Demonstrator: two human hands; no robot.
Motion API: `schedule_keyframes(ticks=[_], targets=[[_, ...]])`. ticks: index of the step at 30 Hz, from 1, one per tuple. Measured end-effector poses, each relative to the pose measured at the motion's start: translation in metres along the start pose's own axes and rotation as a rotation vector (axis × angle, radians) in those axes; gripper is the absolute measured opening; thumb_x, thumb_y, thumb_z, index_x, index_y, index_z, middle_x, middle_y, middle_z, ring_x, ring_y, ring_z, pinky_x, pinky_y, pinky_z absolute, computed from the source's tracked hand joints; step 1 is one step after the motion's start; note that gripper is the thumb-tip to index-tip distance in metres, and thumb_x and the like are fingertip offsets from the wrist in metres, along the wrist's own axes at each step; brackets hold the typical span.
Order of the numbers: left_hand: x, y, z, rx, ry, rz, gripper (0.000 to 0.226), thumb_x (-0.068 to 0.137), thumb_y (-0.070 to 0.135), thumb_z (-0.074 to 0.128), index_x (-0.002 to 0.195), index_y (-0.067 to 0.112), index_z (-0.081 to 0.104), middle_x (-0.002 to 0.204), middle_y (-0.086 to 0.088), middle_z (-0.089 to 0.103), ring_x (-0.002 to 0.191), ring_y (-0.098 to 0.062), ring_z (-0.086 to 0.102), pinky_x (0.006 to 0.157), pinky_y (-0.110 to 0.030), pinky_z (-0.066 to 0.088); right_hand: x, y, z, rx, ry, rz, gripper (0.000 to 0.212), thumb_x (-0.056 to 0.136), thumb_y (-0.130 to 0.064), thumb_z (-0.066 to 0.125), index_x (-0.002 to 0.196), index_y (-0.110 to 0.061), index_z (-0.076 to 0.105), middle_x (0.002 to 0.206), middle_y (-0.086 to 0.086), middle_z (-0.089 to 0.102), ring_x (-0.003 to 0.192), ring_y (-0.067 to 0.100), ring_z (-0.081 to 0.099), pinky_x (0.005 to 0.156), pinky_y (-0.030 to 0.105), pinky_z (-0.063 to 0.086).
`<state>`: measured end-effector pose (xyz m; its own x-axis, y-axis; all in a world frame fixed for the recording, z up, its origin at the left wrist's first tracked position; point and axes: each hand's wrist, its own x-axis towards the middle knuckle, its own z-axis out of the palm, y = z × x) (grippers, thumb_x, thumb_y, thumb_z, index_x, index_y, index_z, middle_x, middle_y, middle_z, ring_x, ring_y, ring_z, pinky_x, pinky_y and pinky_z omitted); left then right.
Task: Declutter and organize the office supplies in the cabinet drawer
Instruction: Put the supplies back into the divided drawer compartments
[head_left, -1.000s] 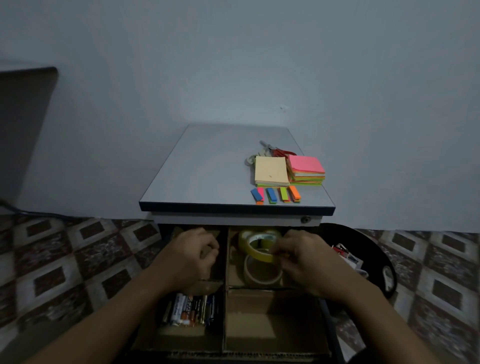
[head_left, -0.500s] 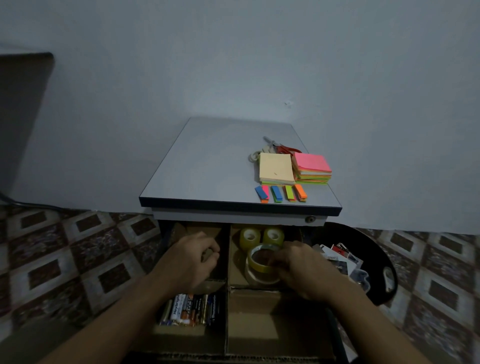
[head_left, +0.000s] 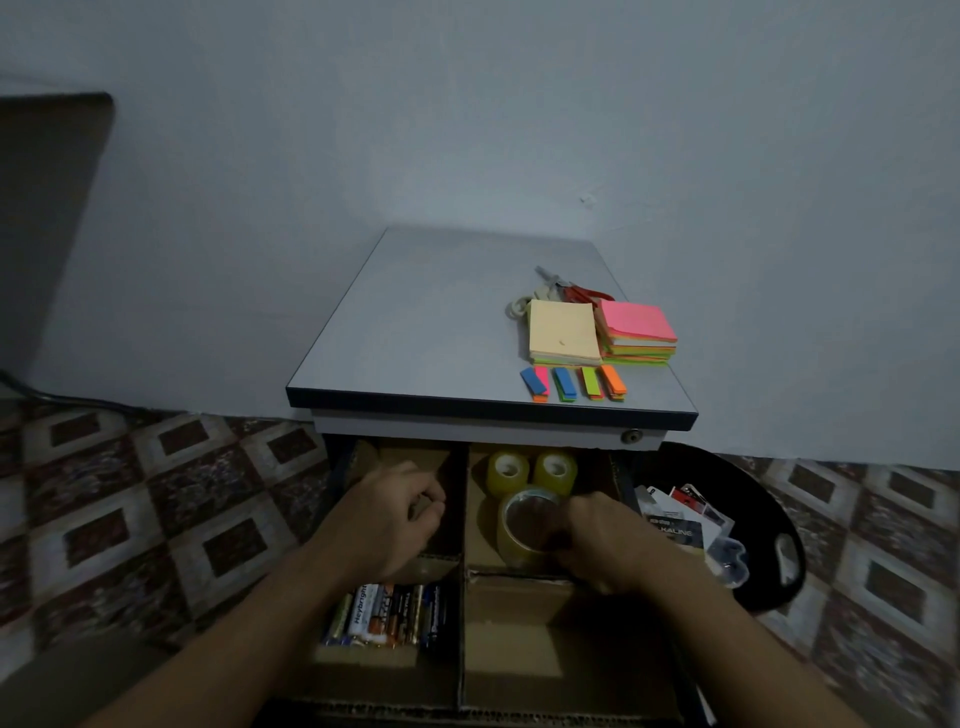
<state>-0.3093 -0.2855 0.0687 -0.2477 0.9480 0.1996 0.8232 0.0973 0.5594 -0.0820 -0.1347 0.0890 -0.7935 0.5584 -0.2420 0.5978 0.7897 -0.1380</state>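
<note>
Cardboard-divided cabinet drawer (head_left: 462, 613) sorting under way — my right hand (head_left: 610, 545) grips the large clear tape roll (head_left: 527, 527), left hand (head_left: 392, 517) curled, contents unclear — next, seat roll flat.

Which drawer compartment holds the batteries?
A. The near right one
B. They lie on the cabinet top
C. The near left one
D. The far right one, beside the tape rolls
C: the row of mixed cylindrical batteries lies in the near left compartment of the cardboard-divided drawer, just below the left hand; the yellowish clear tape rolls sit in the far right compartment.
</note>
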Motion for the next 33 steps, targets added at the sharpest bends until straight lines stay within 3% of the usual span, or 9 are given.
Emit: schedule_keyframes(ticks=[9,16,20,23,26,28,30,33], targets=[[-0.005,0.007,-0.002,-0.016,-0.017,-0.017,0.005,0.094,0.039,0.057,0.093,0.043,0.059,0.095,0.017,0.056,0.092,-0.002,0.054,0.080,-0.036,0.054,-0.001,0.001,0.003,0.035,0.030,0.062,0.022,0.093,-0.032,0.061,0.112,-0.020,0.062,0.107,0.001,0.065,0.092,0.013,0.063,0.082,0.029,0.054],[0.001,0.041,-0.026,0.004,-0.097,-0.062,0.007,0.096,0.039,0.059,0.090,0.039,0.063,0.095,0.016,0.059,0.090,-0.003,0.057,0.083,-0.032,0.055,-0.012,-0.004,-0.008,0.107,0.071,0.005,0.028,0.097,-0.034,0.055,0.124,-0.028,0.062,0.112,-0.004,0.067,0.095,0.007,0.065,0.084,0.029,0.057],[0.009,0.074,-0.052,-0.031,-0.162,-0.085,0.008,0.097,0.035,0.060,0.094,0.033,0.067,0.085,0.012,0.064,0.078,-0.003,0.061,0.069,-0.022,0.051,-0.024,-0.013,-0.035,0.152,0.140,-0.038,0.022,0.099,-0.029,0.054,0.118,-0.026,0.064,0.108,-0.007,0.067,0.091,0.003,0.064,0.081,0.023,0.056],[0.019,0.095,-0.074,-0.052,-0.111,-0.048,0.009,0.097,0.034,0.061,0.093,0.030,0.069,0.079,0.013,0.065,0.071,0.001,0.061,0.063,-0.016,0.045,-0.031,-0.021,-0.064,0.196,0.193,-0.100,0.014,0.099,-0.030,0.054,0.109,-0.028,0.064,0.100,-0.011,0.067,0.087,0.000,0.064,0.078,0.021,0.056],[0.036,0.110,-0.096,-0.064,-0.023,-0.030,0.010,0.095,0.031,0.063,0.091,0.028,0.072,0.081,0.014,0.069,0.072,0.004,0.062,0.065,-0.016,0.047,-0.033,-0.026,-0.099,0.249,0.258,-0.121,0.010,0.099,-0.029,0.056,0.103,-0.030,0.065,0.092,-0.014,0.065,0.077,-0.004,0.062,0.063,0.012,0.047],[0.052,0.117,-0.109,-0.068,0.040,-0.023,0.011,0.093,0.030,0.063,0.090,0.027,0.073,0.085,0.014,0.071,0.078,0.002,0.064,0.070,-0.019,0.051,-0.031,-0.025,-0.125,0.240,0.357,-0.126,0.014,0.098,-0.028,0.057,0.100,-0.026,0.070,0.091,-0.012,0.068,0.077,-0.003,0.061,0.064,0.012,0.043],[0.073,0.122,-0.120,-0.068,0.095,-0.034,0.011,0.092,0.031,0.063,0.089,0.027,0.073,0.086,0.015,0.071,0.079,0.000,0.065,0.071,-0.022,0.053,-0.025,-0.020,-0.152,0.225,0.469,-0.124,0.018,0.097,-0.028,0.058,0.097,-0.021,0.074,0.090,-0.011,0.070,0.077,0.000,0.061,0.067,0.020,0.050],[0.110,0.125,-0.129,-0.060,0.136,-0.068,0.010,0.092,0.030,0.064,0.091,0.025,0.072,0.086,0.012,0.070,0.081,-0.006,0.065,0.069,-0.025,0.050,-0.008,-0.004,-0.189,0.205,0.567,-0.086,0.017,0.095,-0.026,0.060,0.095,-0.019,0.075,0.087,-0.010,0.070,0.075,-0.001,0.060,0.065,0.014,0.046]])
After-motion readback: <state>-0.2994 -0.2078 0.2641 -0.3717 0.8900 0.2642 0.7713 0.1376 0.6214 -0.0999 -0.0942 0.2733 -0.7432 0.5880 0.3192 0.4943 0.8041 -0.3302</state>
